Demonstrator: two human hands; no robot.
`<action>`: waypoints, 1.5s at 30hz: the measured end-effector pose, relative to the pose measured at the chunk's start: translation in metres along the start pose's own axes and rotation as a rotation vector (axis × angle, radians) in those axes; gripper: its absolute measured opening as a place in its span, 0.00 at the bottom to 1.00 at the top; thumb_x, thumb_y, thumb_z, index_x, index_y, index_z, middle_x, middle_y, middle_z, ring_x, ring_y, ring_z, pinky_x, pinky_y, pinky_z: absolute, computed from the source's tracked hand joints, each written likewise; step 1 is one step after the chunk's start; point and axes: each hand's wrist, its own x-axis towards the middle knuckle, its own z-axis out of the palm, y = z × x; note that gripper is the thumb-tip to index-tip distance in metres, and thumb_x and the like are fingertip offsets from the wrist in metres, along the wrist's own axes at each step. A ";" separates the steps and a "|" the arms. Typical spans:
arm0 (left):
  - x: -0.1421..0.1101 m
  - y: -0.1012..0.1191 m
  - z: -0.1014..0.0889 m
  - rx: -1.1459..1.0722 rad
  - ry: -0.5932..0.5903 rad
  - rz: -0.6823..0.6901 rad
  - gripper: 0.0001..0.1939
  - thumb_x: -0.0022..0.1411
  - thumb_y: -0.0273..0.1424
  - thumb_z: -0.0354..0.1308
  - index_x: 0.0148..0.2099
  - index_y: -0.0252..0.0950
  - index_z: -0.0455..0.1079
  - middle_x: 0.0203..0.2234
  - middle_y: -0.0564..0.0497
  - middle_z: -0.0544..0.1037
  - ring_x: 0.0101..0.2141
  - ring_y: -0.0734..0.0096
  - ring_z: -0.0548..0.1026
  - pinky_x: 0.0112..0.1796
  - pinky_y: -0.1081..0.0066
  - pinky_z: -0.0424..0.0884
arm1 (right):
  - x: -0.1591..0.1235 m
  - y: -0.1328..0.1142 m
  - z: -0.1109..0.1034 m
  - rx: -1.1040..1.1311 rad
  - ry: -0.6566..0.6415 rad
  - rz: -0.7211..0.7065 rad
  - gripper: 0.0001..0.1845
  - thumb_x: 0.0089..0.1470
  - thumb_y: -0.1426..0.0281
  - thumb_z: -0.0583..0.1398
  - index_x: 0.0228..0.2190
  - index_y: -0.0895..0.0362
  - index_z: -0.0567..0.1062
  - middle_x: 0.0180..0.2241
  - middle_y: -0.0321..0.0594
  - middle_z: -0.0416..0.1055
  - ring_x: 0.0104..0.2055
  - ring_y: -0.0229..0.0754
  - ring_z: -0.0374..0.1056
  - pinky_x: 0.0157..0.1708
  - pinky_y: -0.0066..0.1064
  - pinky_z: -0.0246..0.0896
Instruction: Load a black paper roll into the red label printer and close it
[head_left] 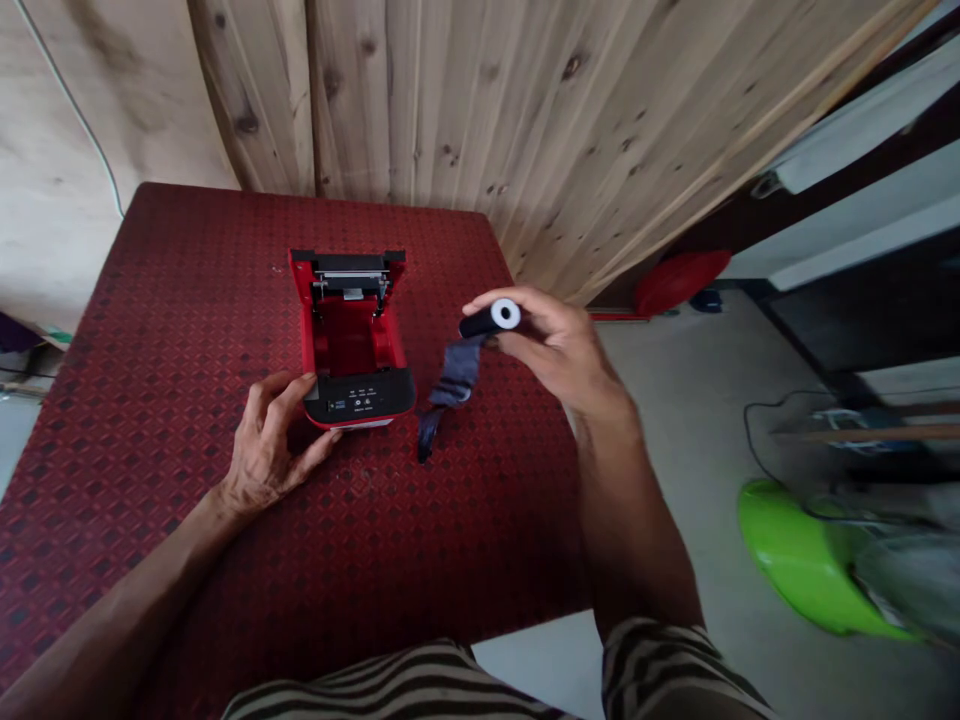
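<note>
Lid [349, 263] up, not shut; dark roll [478, 321] outside printer [390, 388], loose end [456, 372] dangling. Right hand [559, 345] pinches roll between thumb and fingers; left hand [266, 450] grips printer's near corner on table [480, 530].

Access to the open bay [349, 345] of the red device [364, 393] is from above, between its side walls. The raised lid [351, 268] obstructs far-side entry; the left hand [270, 440] occupies the near left corner. On the right, the roll [484, 320] and its hanging dark strip [457, 373] restrict lateral passage.
</note>
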 end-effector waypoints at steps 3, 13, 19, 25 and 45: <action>-0.002 0.001 0.001 -0.013 0.002 -0.021 0.42 0.67 0.40 0.69 0.76 0.37 0.55 0.57 0.37 0.73 0.56 0.52 0.75 0.53 0.56 0.80 | -0.003 -0.053 -0.010 -0.083 -0.169 -0.094 0.18 0.65 0.63 0.65 0.55 0.49 0.79 0.51 0.39 0.82 0.53 0.47 0.78 0.59 0.43 0.70; -0.003 0.004 -0.001 -0.078 -0.031 -0.061 0.37 0.71 0.41 0.63 0.75 0.39 0.55 0.56 0.38 0.72 0.55 0.55 0.75 0.54 0.57 0.80 | 0.058 -0.069 0.100 -0.658 -0.483 -0.252 0.08 0.63 0.76 0.66 0.45 0.58 0.79 0.44 0.47 0.81 0.51 0.51 0.74 0.52 0.42 0.69; -0.005 0.005 0.002 -0.095 -0.029 -0.089 0.38 0.70 0.40 0.65 0.75 0.38 0.56 0.58 0.38 0.73 0.56 0.56 0.76 0.55 0.58 0.79 | 0.066 -0.063 0.124 -0.879 -0.470 -0.150 0.10 0.64 0.78 0.62 0.45 0.61 0.82 0.41 0.54 0.81 0.41 0.52 0.78 0.41 0.41 0.71; -0.004 0.005 0.000 -0.088 -0.044 -0.081 0.37 0.71 0.40 0.65 0.74 0.38 0.55 0.57 0.37 0.72 0.56 0.55 0.75 0.55 0.58 0.79 | 0.079 -0.059 0.137 -0.921 -0.551 -0.129 0.13 0.62 0.82 0.60 0.42 0.63 0.85 0.37 0.55 0.83 0.39 0.54 0.80 0.37 0.41 0.72; -0.005 0.005 0.000 -0.085 -0.042 -0.071 0.39 0.71 0.40 0.65 0.76 0.41 0.53 0.57 0.39 0.73 0.56 0.54 0.76 0.54 0.56 0.80 | 0.030 -0.065 0.096 -0.409 -0.506 -0.252 0.09 0.70 0.67 0.62 0.45 0.57 0.83 0.45 0.44 0.84 0.49 0.47 0.78 0.53 0.39 0.70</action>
